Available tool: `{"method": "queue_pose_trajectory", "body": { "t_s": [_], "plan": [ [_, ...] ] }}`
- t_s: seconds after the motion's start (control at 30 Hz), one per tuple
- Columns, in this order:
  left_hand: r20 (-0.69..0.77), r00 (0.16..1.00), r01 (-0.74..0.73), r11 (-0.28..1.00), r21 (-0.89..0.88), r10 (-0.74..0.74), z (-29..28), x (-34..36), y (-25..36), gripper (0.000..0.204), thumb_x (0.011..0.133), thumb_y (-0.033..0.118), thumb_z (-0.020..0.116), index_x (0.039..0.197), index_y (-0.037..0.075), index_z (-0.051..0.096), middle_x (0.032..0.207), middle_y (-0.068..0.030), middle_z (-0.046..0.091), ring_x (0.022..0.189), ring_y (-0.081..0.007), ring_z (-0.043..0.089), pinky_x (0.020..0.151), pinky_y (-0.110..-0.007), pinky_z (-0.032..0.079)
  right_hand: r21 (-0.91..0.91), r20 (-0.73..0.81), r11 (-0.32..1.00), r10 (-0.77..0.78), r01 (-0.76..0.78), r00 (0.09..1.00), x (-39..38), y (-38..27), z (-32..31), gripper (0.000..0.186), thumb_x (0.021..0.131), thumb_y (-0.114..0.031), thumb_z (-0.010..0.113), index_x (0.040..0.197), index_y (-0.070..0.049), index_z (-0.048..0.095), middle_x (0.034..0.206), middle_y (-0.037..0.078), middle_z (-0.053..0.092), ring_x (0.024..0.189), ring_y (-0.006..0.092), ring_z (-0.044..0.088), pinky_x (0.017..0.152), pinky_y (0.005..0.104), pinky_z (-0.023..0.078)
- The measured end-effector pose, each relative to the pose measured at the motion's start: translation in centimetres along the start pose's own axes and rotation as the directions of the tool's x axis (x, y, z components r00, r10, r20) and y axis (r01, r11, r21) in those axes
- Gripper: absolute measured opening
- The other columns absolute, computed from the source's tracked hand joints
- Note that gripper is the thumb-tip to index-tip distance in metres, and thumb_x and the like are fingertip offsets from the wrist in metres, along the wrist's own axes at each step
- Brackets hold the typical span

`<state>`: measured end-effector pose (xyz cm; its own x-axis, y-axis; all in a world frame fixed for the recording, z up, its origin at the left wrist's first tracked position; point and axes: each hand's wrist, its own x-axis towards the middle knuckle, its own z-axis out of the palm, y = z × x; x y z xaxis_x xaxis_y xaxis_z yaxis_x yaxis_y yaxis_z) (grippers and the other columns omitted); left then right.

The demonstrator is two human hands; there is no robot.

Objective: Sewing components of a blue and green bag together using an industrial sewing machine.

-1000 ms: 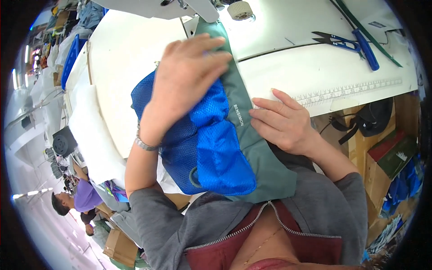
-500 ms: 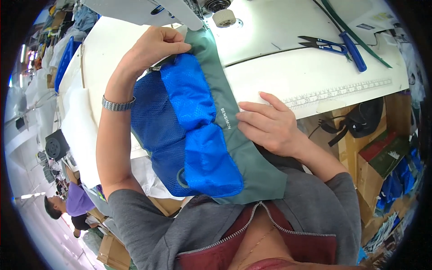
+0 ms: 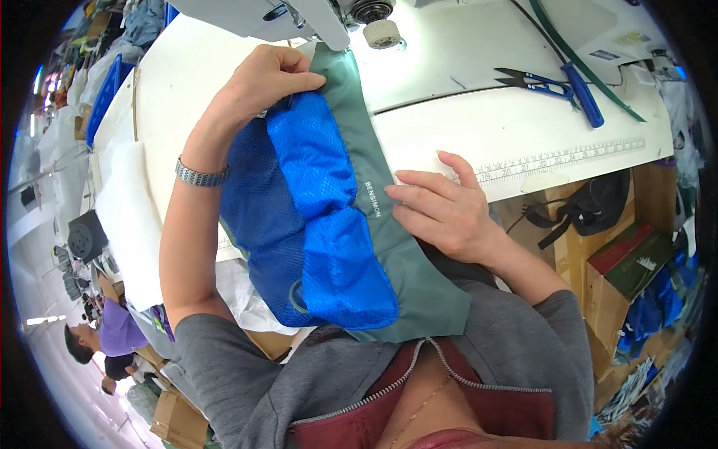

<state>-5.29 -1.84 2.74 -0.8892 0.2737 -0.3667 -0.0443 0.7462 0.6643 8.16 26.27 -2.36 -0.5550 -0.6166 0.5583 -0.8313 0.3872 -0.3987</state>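
A long green fabric piece (image 3: 402, 258) runs from under the sewing machine's needle area down to my chest. Along its left side lie bright blue puffy fabric (image 3: 344, 258) and darker blue mesh (image 3: 263, 194), with a round ring low on the mesh. My left hand (image 3: 273, 78) is closed, thumb and fingers pinching the edge where green meets blue, just below the machine head (image 3: 284, 19). Spread fingers of my right hand (image 3: 446, 212) rest at the green fabric's right edge, fingertips touching it near its white lettering.
Thread snips (image 3: 535, 81), a blue-handled tool (image 3: 583, 93) and a green strip (image 3: 591, 67) lie at the back right of the white table (image 3: 426, 138). A printed ruler (image 3: 561, 160) follows its front edge. Cardboard boxes (image 3: 609, 307) stand lower right. White material (image 3: 134, 209) hangs at left; people sit beyond.
The whole view has shifted slightly. Both hands keep nearly the same places on the fabric; my right fingertips sit a little further left over its edge.
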Motion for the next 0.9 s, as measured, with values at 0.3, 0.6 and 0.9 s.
{"method": "queue_pose_trajectory", "body": {
  "t_s": [0.3,0.6,0.9],
  "plan": [
    [-0.118,0.991,-0.073,0.995,-0.071,0.064,0.7,-0.5,0.3,0.027,0.08,0.02,0.073,0.071,0.007,0.051,0.065,0.0063,0.042,0.062,-0.0035,0.036,0.053,-0.022,0.031,0.019,-0.007,1.0,0.024,-0.024,1.0,0.2,-0.1,0.4,0.004,0.079,-0.015,0.062,0.081,-0.012,0.061,0.102,0.002,0.066,0.105,0.017,0.062,0.104,0.0481,0.037],
    [-0.15,0.984,-0.096,0.995,0.03,0.099,1.4,-0.6,1.1,0.033,0.077,0.019,0.075,0.07,0.006,0.046,0.066,0.004,0.037,0.064,-0.0064,0.035,0.057,-0.024,0.032,0.008,-0.018,1.0,0.019,-0.019,1.0,-0.3,-0.1,0.4,0.004,0.079,-0.016,0.061,0.081,-0.013,0.06,0.102,0.001,0.065,0.105,0.0166,0.06,0.103,0.0489,0.037],
    [-0.254,0.95,-0.124,0.965,0.233,0.183,1.8,0.2,0.1,0.046,0.072,0.034,0.077,0.068,0.0,0.047,0.064,-0.0028,0.041,0.063,-0.0119,0.039,0.057,-0.031,0.037,0.0,-0.011,1.0,0.029,-0.029,1.0,0.2,0.0,0.5,0.003,0.079,-0.015,0.062,0.08,-0.013,0.06,0.098,0.0,0.065,0.106,0.0167,0.06,0.106,0.0487,0.034]
  ]
}}
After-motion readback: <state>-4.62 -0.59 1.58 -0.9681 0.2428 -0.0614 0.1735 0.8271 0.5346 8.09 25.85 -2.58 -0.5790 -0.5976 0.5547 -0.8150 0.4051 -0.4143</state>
